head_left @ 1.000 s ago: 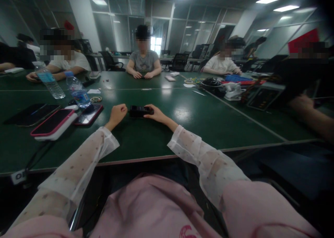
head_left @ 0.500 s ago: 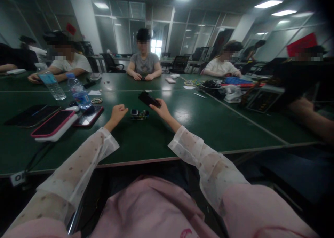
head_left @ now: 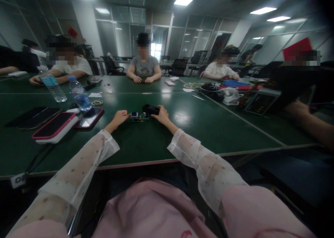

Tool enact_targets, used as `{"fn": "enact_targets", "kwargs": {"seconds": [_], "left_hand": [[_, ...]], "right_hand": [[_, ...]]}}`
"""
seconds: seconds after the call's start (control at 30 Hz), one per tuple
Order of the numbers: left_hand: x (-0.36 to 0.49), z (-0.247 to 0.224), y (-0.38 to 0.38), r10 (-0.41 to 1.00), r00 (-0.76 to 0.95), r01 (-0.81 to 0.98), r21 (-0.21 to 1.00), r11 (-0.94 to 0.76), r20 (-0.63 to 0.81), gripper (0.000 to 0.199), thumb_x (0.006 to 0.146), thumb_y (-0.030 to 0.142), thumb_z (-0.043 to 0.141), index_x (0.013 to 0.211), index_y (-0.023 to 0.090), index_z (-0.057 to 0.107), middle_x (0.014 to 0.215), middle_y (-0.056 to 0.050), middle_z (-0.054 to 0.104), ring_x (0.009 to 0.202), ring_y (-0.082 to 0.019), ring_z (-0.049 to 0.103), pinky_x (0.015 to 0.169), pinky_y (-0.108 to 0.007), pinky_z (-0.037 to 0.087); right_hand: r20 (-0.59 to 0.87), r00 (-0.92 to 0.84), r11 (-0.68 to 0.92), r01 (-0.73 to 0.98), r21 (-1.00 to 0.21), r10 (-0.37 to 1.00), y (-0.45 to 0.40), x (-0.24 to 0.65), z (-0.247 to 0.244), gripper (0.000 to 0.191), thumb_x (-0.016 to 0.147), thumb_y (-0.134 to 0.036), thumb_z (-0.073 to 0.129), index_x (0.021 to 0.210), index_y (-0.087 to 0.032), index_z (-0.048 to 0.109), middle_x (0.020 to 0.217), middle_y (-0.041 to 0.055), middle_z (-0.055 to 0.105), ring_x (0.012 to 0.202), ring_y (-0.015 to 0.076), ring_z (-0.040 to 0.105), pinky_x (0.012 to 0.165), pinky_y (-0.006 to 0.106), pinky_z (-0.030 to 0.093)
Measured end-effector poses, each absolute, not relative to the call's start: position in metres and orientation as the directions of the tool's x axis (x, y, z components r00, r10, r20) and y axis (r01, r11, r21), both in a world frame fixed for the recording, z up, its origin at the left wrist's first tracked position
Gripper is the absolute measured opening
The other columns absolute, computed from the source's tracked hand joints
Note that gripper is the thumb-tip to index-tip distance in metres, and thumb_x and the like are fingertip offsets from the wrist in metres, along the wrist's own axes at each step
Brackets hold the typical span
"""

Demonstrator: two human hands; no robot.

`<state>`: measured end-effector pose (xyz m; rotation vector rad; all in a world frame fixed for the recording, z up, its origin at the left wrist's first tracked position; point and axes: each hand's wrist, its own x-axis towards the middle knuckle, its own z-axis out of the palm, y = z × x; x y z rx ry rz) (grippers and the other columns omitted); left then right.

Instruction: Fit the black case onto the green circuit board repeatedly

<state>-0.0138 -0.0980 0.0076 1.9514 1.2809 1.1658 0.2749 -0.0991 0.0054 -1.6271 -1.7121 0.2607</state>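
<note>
A small green circuit board (head_left: 141,118) with a little screen on its left part lies on the green table in front of me. My left hand (head_left: 120,118) is closed at the board's left end; whether its fingertips touch the board, or have anything in them, I cannot tell. Just behind and right of the board is a black box-like case (head_left: 149,109). My right hand (head_left: 163,116) grips this case by its right end. The case's left end is close to the board's right part.
To the left are a pink-edged phone on a white block (head_left: 56,125), another phone (head_left: 90,118), two water bottles (head_left: 79,95) and a tape roll (head_left: 97,102). Cables and bags (head_left: 232,98) lie at the right. Several people sit around the green table (head_left: 208,126).
My right hand has lowered the black case toward the table, slightly to the right, and its tilt is flatter. My left hand has come a little closer to the board's left end.
</note>
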Motion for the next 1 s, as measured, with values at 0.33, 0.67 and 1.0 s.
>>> {"fn": "enact_targets", "kwargs": {"seconds": [0.33, 0.67, 1.0], "left_hand": [[-0.011, 0.016, -0.104, 0.916, 0.204, 0.512, 0.760, -0.401, 0.346, 0.038, 0.072, 0.031, 0.057, 0.056, 0.021, 0.024, 0.055, 0.007, 0.025, 0.054, -0.009, 0.024, 0.053, -0.025, 0.017], [-0.012, 0.014, -0.103, 0.913, 0.197, 0.511, 0.757, -0.407, 0.358, 0.039, 0.073, 0.033, 0.057, 0.057, 0.021, 0.024, 0.056, 0.007, 0.025, 0.054, -0.009, 0.024, 0.053, -0.025, 0.018], [-0.015, 0.005, -0.094, 0.919, 0.125, 0.445, 0.807, -0.388, 0.373, 0.039, 0.071, 0.031, 0.059, 0.058, 0.021, 0.024, 0.057, 0.007, 0.025, 0.054, -0.009, 0.025, 0.053, -0.024, 0.019]], "right_hand": [[0.428, 0.072, 0.273, 0.672, -0.689, 0.901, -0.092, 0.276, 0.001, 0.045, 0.071, -0.028, 0.075, 0.110, -0.019, 0.056, 0.112, 0.0104, 0.064, 0.108, 0.0272, 0.060, 0.095, 0.047, 0.046], [0.551, 0.038, 0.521, 0.276, -0.808, 0.834, -0.097, 0.268, 0.016, 0.055, 0.072, -0.042, 0.073, 0.118, -0.020, 0.055, 0.115, 0.0087, 0.063, 0.105, 0.0241, 0.061, 0.092, 0.041, 0.050], [0.500, -0.321, 0.584, 0.270, -0.765, 0.804, -0.120, 0.252, 0.030, 0.057, 0.072, -0.040, 0.076, 0.122, -0.022, 0.056, 0.118, 0.0080, 0.063, 0.108, 0.0231, 0.061, 0.091, 0.040, 0.051]]}}
